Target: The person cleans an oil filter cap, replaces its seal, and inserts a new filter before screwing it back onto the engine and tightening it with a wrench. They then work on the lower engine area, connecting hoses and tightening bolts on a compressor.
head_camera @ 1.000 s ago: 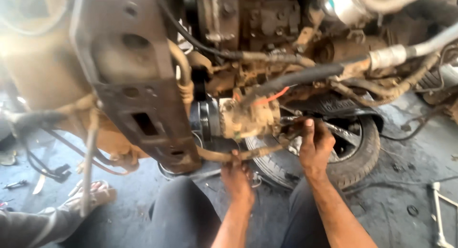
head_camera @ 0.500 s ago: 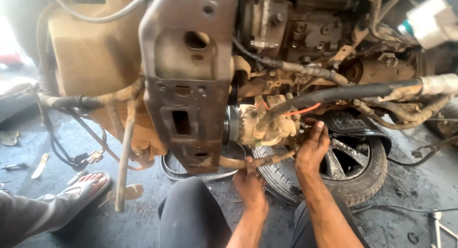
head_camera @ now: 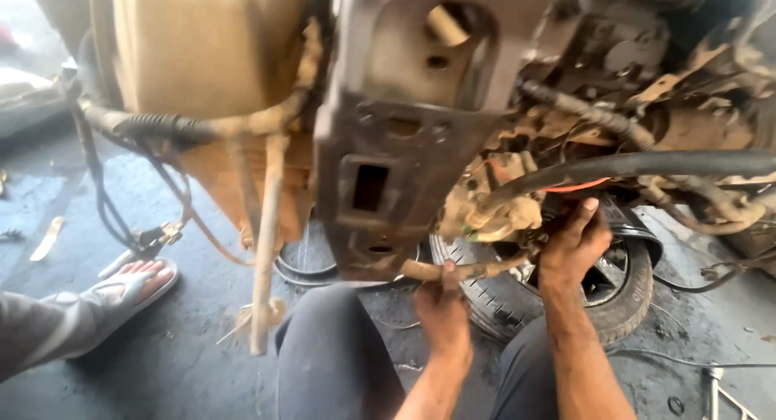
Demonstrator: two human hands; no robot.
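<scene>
Under the muddy engine, left hand [head_camera: 440, 307] grips a dirty hose [head_camera: 461, 270]; right hand [head_camera: 572, 244] is pressed against the pump [head_camera: 493, 214], fingers half open; loosening seems underway, needing a steady pull.

I see a mud-caked pipe [head_camera: 465, 269] running nearly level just under the lower edge of the grey metal bracket [head_camera: 388, 177], its left end tucked behind the bracket's bottom corner. My left hand [head_camera: 440, 303] grips it from below near its middle. Right of the bracket sits a dirty, tan-crusted engine part [head_camera: 493, 214], lumpy and rounded. My right hand [head_camera: 575, 240] presses against its lower right side, fingers pointing up.
</scene>
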